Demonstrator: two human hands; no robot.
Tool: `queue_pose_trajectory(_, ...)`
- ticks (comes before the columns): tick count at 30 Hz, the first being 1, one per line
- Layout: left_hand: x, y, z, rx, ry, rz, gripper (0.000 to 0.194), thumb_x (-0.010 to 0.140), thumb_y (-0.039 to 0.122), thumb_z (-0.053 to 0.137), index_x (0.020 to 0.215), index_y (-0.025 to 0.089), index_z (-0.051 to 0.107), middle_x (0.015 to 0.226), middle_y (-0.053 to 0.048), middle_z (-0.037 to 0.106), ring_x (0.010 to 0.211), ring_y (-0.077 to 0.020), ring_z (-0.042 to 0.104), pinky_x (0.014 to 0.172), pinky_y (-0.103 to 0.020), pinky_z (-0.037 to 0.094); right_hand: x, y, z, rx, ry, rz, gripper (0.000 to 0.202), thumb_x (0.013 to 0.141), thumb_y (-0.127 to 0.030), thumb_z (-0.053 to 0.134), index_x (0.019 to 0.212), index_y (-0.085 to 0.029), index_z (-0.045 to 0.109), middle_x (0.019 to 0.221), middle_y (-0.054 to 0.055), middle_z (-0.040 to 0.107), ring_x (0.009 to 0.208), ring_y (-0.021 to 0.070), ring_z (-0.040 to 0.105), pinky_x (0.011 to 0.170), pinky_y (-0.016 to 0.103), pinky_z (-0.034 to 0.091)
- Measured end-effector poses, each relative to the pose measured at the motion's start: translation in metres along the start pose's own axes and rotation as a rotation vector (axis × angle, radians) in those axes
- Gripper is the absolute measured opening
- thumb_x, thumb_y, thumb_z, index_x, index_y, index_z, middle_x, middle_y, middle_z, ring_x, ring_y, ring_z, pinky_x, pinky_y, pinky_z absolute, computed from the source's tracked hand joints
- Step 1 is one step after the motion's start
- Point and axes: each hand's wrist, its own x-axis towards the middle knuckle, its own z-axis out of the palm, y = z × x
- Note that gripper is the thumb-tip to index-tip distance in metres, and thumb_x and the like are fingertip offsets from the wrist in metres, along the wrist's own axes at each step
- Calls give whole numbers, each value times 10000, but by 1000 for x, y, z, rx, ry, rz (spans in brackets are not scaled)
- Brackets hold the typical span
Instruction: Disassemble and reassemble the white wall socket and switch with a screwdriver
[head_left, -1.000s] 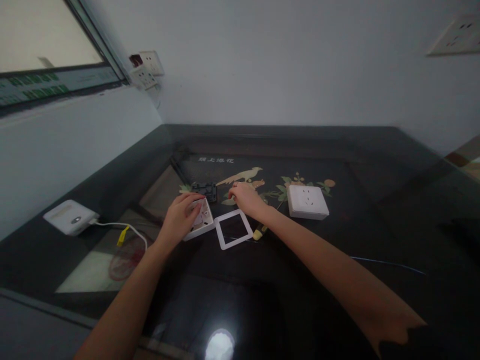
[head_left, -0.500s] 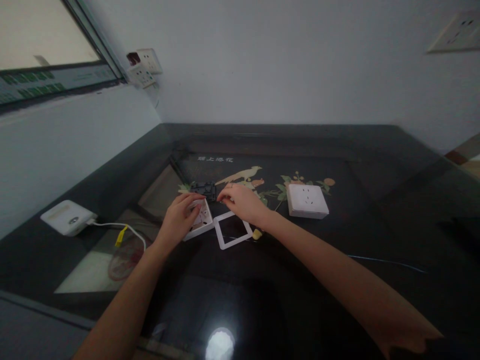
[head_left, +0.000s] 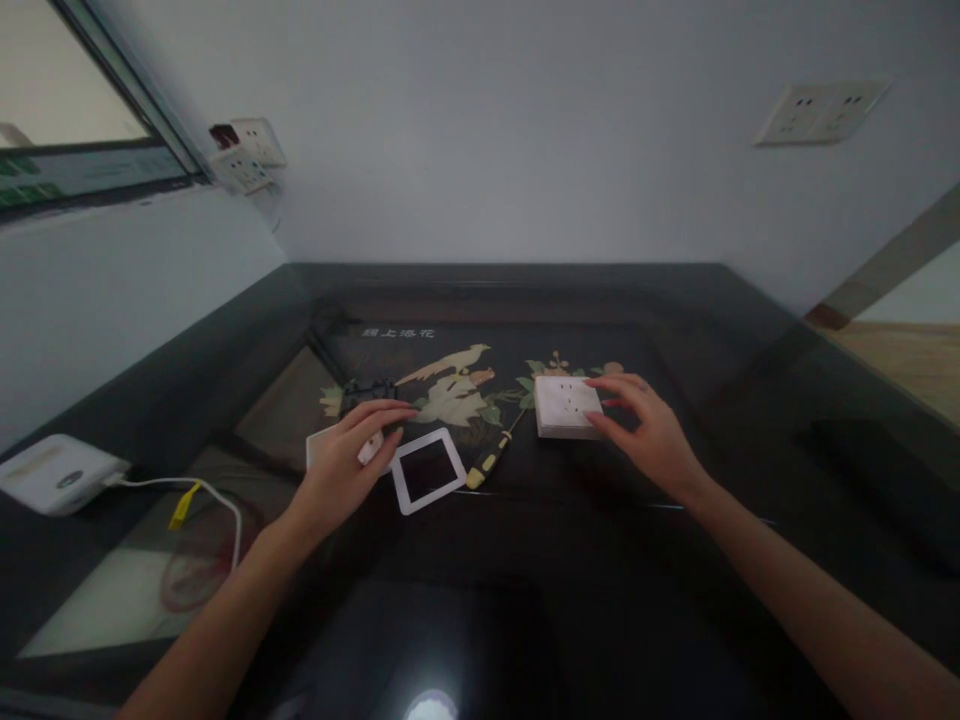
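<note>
My left hand (head_left: 349, 468) rests over a white mounting box (head_left: 321, 440), its fingers stretched across and hiding most of it. On the right, my right hand (head_left: 651, 432) is at the right edge of a white wall socket (head_left: 568, 402). Its thumb and fingers are apart and appear to touch the socket's face. A white square cover frame (head_left: 401, 488) lies flat beside my left hand. Between the frame and the socket lies a screwdriver (head_left: 489, 460) with a black and yellow handle. A black plastic piece (head_left: 366, 393) sits behind my left hand, partly hidden.
A white device (head_left: 64, 472) with a white cable (head_left: 169, 482) and yellow tag (head_left: 184, 506) stands at the left of the dark glossy table (head_left: 480, 620). Wall sockets (head_left: 821, 112) are on the back wall. A dark object (head_left: 881, 490) lies at the far right.
My right hand has moved from beside the black piece to the socket, uncovering the screwdriver. My left hand stays at the mounting box. The view has turned to the right.
</note>
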Motion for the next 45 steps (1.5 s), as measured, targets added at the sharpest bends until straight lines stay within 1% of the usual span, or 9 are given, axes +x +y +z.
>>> queue_pose_trajectory(5,34,55,39,-75,-273,120,415,948,292,492,1359,231,481,1389,-106,559,1297,-250,533,1115,-460,416,-4,37,5,20,-105,36,672,794,-415,714,1391,-230,467,1390,151,507,1325,328,483,1025,547,476)
queue_pose_trajectory(10,78,75,105,-16,-358,142,895,722,350,781,1456,105,330,1522,-242,395,1448,-384,321,1182,-563,255,7,53,17,7,-205,6,890,705,-416,807,1466,-217,391,1515,181,410,1434,359,343,1133,603,312)
queue_pose_trajectory(15,107,75,142,-9,-413,157,996,628,360,837,1448,115,327,1494,-268,420,1439,-452,304,1152,-673,191,15,51,15,24,-251,-18,542,901,-381,649,1386,-202,487,1487,128,451,1338,336,457,1073,603,381)
queue_pose_trajectory(21,99,88,115,-142,-383,176,846,681,336,802,1411,202,396,1406,-179,501,1331,-384,459,1112,-579,356,3,25,-4,92,-244,10,811,727,-386,790,1434,-203,439,1455,168,478,1382,334,417,1128,561,339)
queue_pose_trajectory(28,15,112,59,-502,-353,57,717,836,326,700,1451,308,331,1487,-108,427,1384,-306,428,1159,-506,369,-62,-46,-14,201,-263,93,776,751,-447,770,1415,-256,415,1382,139,509,1276,293,526,1043,490,472)
queue_pose_trajectory(32,-22,108,56,-582,-390,-34,695,816,383,725,1426,323,396,1496,-109,420,1405,-330,393,1168,-546,351,-87,-70,-10,266,-341,190,759,741,-438,785,1398,-271,444,1406,142,469,1313,308,488,1095,522,423)
queue_pose_trajectory(38,-32,103,53,-643,-359,-88,641,866,605,602,1412,311,436,1488,-103,481,1377,-341,441,1156,-532,359,-94,-87,-9,482,-547,328,940,699,-409,829,1483,-324,317,1484,116,407,1332,300,461,1098,520,425)
queue_pose_trajectory(42,-38,105,46,-656,-341,-33,539,955,631,392,1416,352,421,1504,-78,452,1392,-317,421,1156,-528,350,-93,-100,-2,580,-516,389,935,700,-334,822,1483,-339,311,1399,107,487,1229,293,532,1018,499,487)
queue_pose_trajectory(45,-48,106,52,-671,-221,56,807,851,732,494,1512,342,243,1551,-124,313,1435,-372,319,1147,-592,331,-91,-111,5,751,-450,494,758,770,-381,755,1426,-297,383,1360,119,525,1198,283,559,978,468,505)
